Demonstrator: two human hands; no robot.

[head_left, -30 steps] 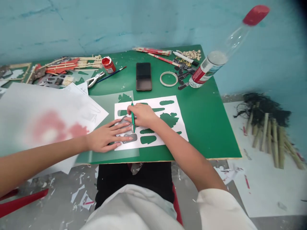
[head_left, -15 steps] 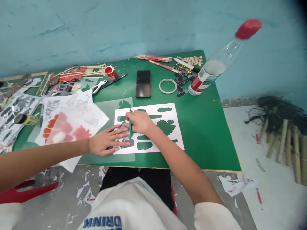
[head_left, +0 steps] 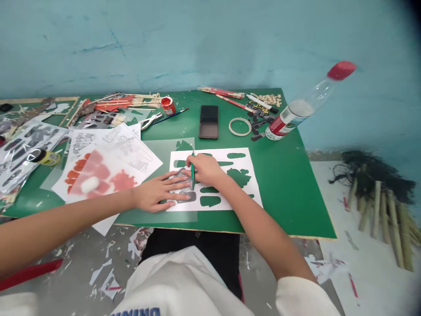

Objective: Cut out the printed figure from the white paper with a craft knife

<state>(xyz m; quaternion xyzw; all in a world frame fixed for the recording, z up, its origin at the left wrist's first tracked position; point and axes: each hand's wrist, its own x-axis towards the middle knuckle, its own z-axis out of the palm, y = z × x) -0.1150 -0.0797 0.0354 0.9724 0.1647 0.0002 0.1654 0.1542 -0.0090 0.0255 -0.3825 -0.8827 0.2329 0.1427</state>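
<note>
A white paper sheet (head_left: 226, 202) with several cut-out shapes lies on the green tabletop, the green showing through its holes. My left hand (head_left: 159, 191) rests flat on the sheet's left part, fingers spread over grey printed shapes (head_left: 188, 197). Gripped in the fingers of my right hand (head_left: 207, 169) is a slim green craft knife (head_left: 192, 175), its lower end by a grey shape close to my left fingertips. Below the white sheet is a translucent sheet (head_left: 154, 149), which sticks out to the left.
A phone (head_left: 208, 122), a tape roll (head_left: 240, 127) and a red-capped bottle (head_left: 296, 107) stand or lie behind the sheet. Farther left are pliers (head_left: 151, 120), a red paint jar (head_left: 168, 105), drawings (head_left: 126, 145) and a yellow bottle (head_left: 49, 158). Bamboo pieces (head_left: 384, 215) are on the floor.
The whole view has shifted, so the table and hands appear farther right. My left hand stays flat on the sheet, and my right hand keeps its grip on the craft knife.
</note>
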